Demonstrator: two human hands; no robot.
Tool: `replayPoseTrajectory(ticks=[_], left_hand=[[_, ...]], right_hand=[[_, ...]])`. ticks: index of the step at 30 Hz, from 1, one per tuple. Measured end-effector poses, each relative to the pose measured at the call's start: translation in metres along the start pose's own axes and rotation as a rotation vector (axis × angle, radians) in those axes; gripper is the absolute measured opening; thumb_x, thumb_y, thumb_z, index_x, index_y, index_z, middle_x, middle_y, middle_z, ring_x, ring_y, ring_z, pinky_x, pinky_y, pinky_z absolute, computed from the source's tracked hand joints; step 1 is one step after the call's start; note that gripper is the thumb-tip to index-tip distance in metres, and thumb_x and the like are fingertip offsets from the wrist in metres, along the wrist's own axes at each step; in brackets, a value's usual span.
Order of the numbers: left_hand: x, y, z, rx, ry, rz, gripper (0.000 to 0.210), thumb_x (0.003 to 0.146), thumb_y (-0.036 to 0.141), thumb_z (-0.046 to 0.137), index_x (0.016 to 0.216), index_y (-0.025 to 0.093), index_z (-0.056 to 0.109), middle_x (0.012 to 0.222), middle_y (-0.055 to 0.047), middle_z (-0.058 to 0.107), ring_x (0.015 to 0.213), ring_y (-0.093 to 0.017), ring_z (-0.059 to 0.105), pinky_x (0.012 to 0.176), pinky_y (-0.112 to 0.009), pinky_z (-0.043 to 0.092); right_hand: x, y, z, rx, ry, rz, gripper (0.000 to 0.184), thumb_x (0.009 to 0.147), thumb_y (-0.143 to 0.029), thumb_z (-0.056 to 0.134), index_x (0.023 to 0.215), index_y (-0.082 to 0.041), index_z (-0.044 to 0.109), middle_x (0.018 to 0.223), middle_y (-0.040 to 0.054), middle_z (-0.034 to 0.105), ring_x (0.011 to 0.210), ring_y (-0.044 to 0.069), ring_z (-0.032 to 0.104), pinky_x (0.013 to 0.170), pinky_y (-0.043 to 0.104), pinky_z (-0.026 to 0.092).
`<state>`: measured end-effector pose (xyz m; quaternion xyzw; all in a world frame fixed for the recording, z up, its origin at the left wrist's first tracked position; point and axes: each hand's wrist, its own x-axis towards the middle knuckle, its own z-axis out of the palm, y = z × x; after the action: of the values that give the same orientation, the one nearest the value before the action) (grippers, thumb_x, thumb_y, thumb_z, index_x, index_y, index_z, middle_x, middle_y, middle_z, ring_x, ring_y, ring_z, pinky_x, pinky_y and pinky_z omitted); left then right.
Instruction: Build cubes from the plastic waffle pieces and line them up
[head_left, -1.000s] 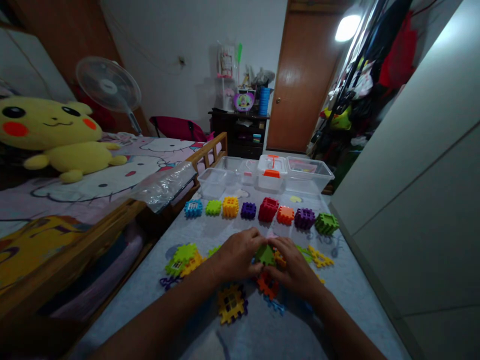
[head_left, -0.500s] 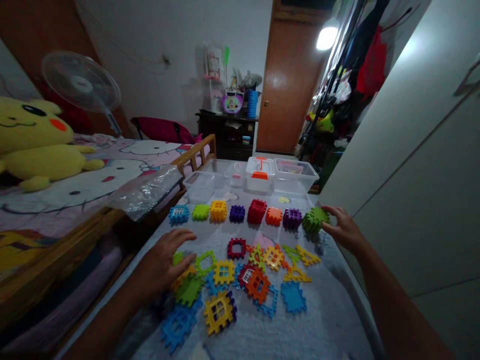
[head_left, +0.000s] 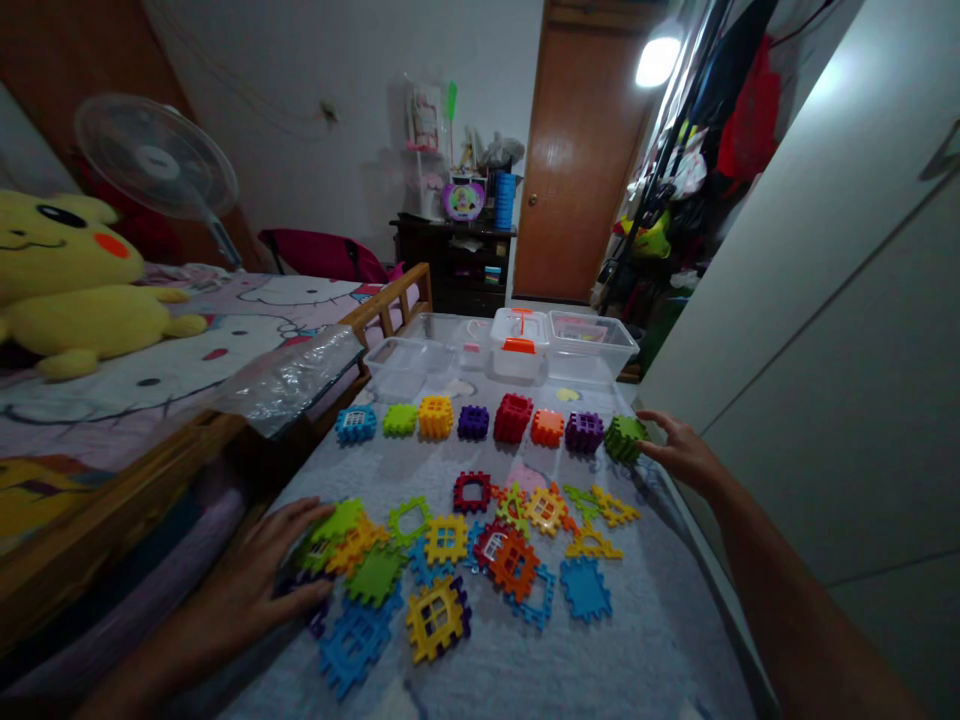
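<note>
My right hand (head_left: 682,455) is at the far right end of a row of stacked toothed plastic building pieces. Its thumb and fingertips grip the right side of a stack of green building pieces (head_left: 624,438). My left hand (head_left: 274,565) is low at the left, fingers and thumb spread around the edge of a loose pile. Beside its fingers lie a light green piece (head_left: 341,522) and a dark purple piece (head_left: 318,618), partly covered. Near the thumb are a green square (head_left: 377,573) and a blue window piece (head_left: 356,640).
The row also has a red stack (head_left: 514,418), a purple stack (head_left: 584,432) and several others. Loose pieces, including a blue square (head_left: 586,589), spread over the cloth (head_left: 540,670). Clear plastic boxes (head_left: 592,345) stand behind. A bed rail (head_left: 386,300) borders the left, a white cabinet (head_left: 810,400) the right.
My left hand has moved left and down, away from over the pile's middle, uncovering green and yellow pieces. The green stack has shifted slightly left, with my right hand still at it.
</note>
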<state>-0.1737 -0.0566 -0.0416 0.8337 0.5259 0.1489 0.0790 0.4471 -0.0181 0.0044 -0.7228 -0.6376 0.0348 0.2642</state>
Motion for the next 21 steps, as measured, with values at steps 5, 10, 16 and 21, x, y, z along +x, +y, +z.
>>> replayPoseTrajectory(ticks=[5,10,16,21], left_hand=[[0.008,0.001,-0.004,-0.058,-0.046,-0.025,0.06,0.078,0.053,0.064,0.131,0.028,0.056,0.134,-0.006,0.059,0.121,-0.029,0.055,0.103,-0.037,0.046],[0.019,0.019,-0.015,-0.138,-0.1,-0.077,0.06,0.079,0.053,0.064,0.129,0.021,0.057,0.135,-0.011,0.057,0.123,-0.03,0.054,0.105,-0.04,0.043],[0.041,0.045,-0.021,-0.258,-0.148,-0.081,0.053,0.077,0.035,0.064,0.128,0.021,0.056,0.131,-0.01,0.058,0.119,-0.027,0.056,0.101,-0.039,0.046],[0.059,0.062,-0.023,-0.334,-0.139,-0.065,0.053,0.072,0.027,0.065,0.124,0.019,0.058,0.129,-0.011,0.059,0.12,-0.029,0.054,0.104,-0.043,0.043]], right_hand=[[-0.01,-0.018,-0.011,0.013,0.052,-0.031,0.053,0.074,-0.042,0.06,0.12,-0.016,0.06,0.127,0.0173,0.059,0.117,0.034,0.056,0.098,0.052,0.043],[-0.042,-0.083,-0.014,0.132,0.073,-0.208,0.044,0.081,-0.041,0.057,0.121,-0.021,0.058,0.124,0.0141,0.06,0.113,0.032,0.058,0.094,0.049,0.048],[-0.084,-0.15,0.032,0.227,-0.114,-0.387,0.033,0.088,-0.03,0.053,0.118,-0.022,0.061,0.123,0.0111,0.062,0.114,0.027,0.058,0.097,0.047,0.048],[-0.096,-0.158,0.068,0.205,-0.151,-0.44,0.028,0.09,-0.024,0.048,0.113,-0.018,0.063,0.117,0.0122,0.065,0.11,0.025,0.059,0.096,0.044,0.049]])
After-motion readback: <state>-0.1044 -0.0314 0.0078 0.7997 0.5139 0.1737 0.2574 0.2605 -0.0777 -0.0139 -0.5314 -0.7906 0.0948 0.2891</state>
